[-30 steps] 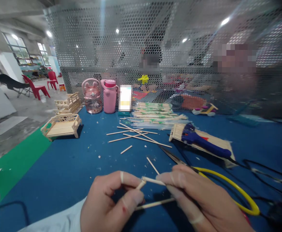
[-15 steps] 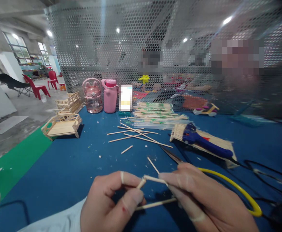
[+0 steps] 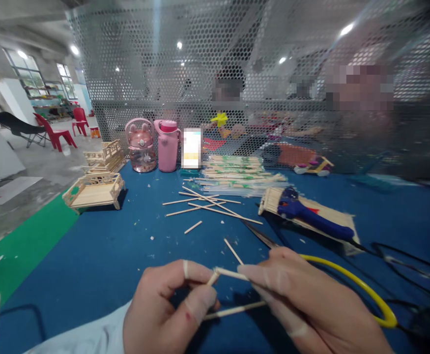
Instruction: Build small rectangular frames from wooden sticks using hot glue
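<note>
My left hand [image 3: 163,307] pinches a short wooden stick [image 3: 213,278] between thumb and index finger. Another wooden stick [image 3: 231,273] is gripped in my right hand [image 3: 299,297], and the two sticks meet end to end at an angle. Below them a longer stick [image 3: 235,310] spans from one hand to the other; whether it joins the upper two is hidden by my fingers. Just beyond my right fingertips lies a loose stick [image 3: 233,250]. Scissors with a yellow handle [image 3: 362,281] lie partly under my right hand, blades [image 3: 259,233] pointing away. Pale tape wraps several fingers.
Loose sticks [image 3: 215,209] cross mid-table, before bagged stick bundles [image 3: 237,172]. A blue glue gun [image 3: 314,220] rests on a stick-built piece [image 3: 268,200], with cables rightward. Left stands a miniature wooden bed [image 3: 93,196]. Two pink bottles [image 3: 168,150] and a lit screen [image 3: 191,148] line the perforated partition [image 3: 133,64].
My right hand has shifted slightly left, and the joined stick ends moved a little left with it. My left hand keeps its grip almost unmoved.
</note>
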`<state>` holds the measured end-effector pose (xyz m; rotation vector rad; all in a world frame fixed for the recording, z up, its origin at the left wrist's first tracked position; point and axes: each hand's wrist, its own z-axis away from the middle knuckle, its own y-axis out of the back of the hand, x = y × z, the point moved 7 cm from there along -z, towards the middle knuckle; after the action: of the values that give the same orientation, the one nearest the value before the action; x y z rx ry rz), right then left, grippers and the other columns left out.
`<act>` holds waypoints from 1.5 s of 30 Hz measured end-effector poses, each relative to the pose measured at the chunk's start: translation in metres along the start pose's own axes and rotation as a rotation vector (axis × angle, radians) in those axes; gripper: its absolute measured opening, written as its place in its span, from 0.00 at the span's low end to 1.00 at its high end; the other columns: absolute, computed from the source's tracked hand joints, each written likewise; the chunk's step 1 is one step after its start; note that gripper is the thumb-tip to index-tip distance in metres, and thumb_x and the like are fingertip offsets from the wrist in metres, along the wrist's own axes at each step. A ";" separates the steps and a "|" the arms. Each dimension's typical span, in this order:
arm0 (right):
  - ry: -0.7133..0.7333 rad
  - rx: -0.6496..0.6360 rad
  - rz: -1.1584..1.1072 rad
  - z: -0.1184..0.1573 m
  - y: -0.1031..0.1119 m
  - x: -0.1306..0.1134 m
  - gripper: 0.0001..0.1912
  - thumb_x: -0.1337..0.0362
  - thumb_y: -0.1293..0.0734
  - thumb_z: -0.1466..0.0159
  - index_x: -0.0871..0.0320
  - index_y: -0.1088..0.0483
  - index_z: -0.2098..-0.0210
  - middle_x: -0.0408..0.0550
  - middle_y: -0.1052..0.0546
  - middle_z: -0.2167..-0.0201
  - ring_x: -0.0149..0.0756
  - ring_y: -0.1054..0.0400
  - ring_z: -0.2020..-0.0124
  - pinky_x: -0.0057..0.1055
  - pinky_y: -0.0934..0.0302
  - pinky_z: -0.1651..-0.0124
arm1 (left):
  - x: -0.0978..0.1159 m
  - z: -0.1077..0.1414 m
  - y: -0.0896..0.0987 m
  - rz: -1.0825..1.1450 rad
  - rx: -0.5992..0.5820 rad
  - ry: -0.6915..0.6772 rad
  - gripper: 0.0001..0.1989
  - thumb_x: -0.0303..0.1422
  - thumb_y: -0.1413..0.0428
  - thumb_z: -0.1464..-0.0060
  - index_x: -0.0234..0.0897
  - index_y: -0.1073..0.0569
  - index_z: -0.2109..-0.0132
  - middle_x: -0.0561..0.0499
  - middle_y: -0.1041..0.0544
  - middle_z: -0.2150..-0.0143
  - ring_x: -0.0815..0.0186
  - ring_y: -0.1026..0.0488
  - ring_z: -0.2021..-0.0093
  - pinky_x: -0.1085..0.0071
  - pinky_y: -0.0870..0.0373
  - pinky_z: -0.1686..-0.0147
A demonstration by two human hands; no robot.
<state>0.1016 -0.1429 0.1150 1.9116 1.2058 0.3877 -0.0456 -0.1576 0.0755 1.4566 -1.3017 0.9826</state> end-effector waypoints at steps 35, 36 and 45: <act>0.081 0.015 0.063 -0.021 -0.011 0.002 0.12 0.73 0.44 0.39 0.57 0.31 0.62 0.44 0.26 0.74 0.31 0.35 0.71 0.34 0.49 0.62 | -0.039 -0.021 0.002 0.191 -0.082 0.172 0.04 0.30 0.43 0.53 0.33 0.29 0.70 0.50 0.24 0.71 0.69 0.29 0.70 0.74 0.34 0.66; 0.063 0.019 0.056 -0.021 -0.011 0.004 0.12 0.72 0.44 0.38 0.56 0.31 0.62 0.44 0.27 0.74 0.32 0.35 0.71 0.34 0.49 0.63 | -0.038 -0.021 0.001 0.198 -0.083 0.163 0.03 0.29 0.44 0.53 0.33 0.29 0.70 0.50 0.24 0.72 0.68 0.28 0.69 0.73 0.34 0.65; 0.041 0.013 0.061 -0.022 -0.008 0.005 0.11 0.71 0.43 0.38 0.55 0.32 0.62 0.43 0.27 0.75 0.32 0.34 0.72 0.35 0.49 0.63 | -0.035 -0.021 0.001 0.206 -0.075 0.173 0.01 0.27 0.45 0.52 0.33 0.30 0.70 0.51 0.24 0.71 0.70 0.29 0.70 0.74 0.34 0.66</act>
<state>0.0851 -0.1263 0.1212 1.9634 1.1813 0.4539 -0.0508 -0.1284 0.0470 1.1700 -1.3643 1.1552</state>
